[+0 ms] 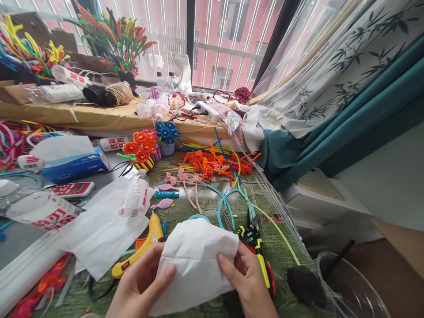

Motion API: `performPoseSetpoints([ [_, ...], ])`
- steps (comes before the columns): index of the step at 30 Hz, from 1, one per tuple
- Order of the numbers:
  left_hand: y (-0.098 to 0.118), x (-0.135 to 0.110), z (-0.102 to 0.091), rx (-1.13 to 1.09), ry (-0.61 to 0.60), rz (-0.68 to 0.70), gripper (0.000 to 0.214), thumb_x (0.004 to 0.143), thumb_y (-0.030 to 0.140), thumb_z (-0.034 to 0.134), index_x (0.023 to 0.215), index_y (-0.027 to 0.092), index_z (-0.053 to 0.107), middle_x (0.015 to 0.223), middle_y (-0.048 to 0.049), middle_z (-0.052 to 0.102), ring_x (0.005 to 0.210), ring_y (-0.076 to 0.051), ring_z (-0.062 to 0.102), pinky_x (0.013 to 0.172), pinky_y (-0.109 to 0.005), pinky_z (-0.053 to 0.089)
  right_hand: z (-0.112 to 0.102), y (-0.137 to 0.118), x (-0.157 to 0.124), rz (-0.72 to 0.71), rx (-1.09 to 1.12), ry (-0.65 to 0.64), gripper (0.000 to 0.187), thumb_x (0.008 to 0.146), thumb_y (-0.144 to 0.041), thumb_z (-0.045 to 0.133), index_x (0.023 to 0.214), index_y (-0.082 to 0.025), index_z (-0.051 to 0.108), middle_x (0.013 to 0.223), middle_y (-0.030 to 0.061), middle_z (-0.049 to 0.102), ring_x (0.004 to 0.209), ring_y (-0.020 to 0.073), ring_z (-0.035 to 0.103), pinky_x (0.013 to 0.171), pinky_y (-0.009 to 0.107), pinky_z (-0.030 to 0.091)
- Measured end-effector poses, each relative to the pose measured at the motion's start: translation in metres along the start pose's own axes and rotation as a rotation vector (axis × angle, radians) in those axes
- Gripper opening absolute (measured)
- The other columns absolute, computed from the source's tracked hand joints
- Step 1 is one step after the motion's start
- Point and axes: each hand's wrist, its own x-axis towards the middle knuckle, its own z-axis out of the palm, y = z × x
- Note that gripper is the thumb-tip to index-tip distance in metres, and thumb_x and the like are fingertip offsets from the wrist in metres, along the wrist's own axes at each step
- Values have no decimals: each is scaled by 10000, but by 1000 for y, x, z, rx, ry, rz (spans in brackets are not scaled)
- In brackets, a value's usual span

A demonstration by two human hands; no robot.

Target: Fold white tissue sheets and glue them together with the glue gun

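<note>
Both of my hands hold a white paper tissue [195, 265] low in the middle of the view, above the green table. My left hand [141, 285] grips its left edge with the thumb on top. My right hand [247, 282] pinches its right edge, thumb pressed on the paper. Just behind the tissue lie a yellow glue gun [145, 245] on the left and yellow-handled pliers [256, 245] on the right.
Orange, pink and blue pipe-cleaner pieces [212, 165] litter the table [212, 201]. A plastic bottle [135, 194] lies on white paper [99, 229]. A tissue pack [71, 161] sits left, a clear bin [347, 287] at lower right, curtains [331, 88] at right.
</note>
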Motion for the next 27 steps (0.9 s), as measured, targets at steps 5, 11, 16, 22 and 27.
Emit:
performPoseSetpoints([
  [5, 5, 3, 1, 58, -25, -86, 508, 632, 584, 797, 973, 210, 744, 767, -5, 730, 704, -174, 647, 568, -199, 494, 9, -7, -1, -38, -43, 34, 380, 723, -445, 844, 1001, -193, 784, 964, 91, 788, 834, 229, 727, 769, 290, 564],
  [11, 7, 8, -3, 77, 7, -54, 566, 602, 596, 805, 1021, 220, 744, 768, 7, 733, 673, -137, 608, 513, -149, 425, 13, -10, 1, -38, -20, 28, 402, 703, -436, 860, 1017, -198, 782, 970, 89, 784, 838, 229, 721, 763, 286, 568],
  [16, 5, 14, -10, 146, 29, 31, 507, 627, 585, 789, 985, 227, 769, 742, 3, 731, 686, -157, 602, 548, -168, 456, 10, -4, 4, -30, -1, 13, 329, 718, -417, 855, 964, -209, 789, 904, 72, 776, 766, 198, 696, 724, 262, 556],
  [22, 1, 21, -23, 355, 65, 311, 412, 645, 642, 745, 620, 231, 758, 643, -10, 683, 754, -210, 623, 716, -225, 520, -5, 9, 10, -111, -93, -98, 248, 745, -436, 819, 755, -189, 794, 793, 50, 726, 693, 177, 623, 627, 237, 491],
  [27, 11, 18, -19, 292, -143, 388, 459, 750, 619, 659, 516, 225, 681, 665, -47, 612, 585, -160, 535, 506, -236, 454, -3, 7, 6, -118, 40, 0, 260, 794, -451, 780, 701, -209, 764, 968, 57, 731, 802, 178, 665, 690, 227, 494],
])
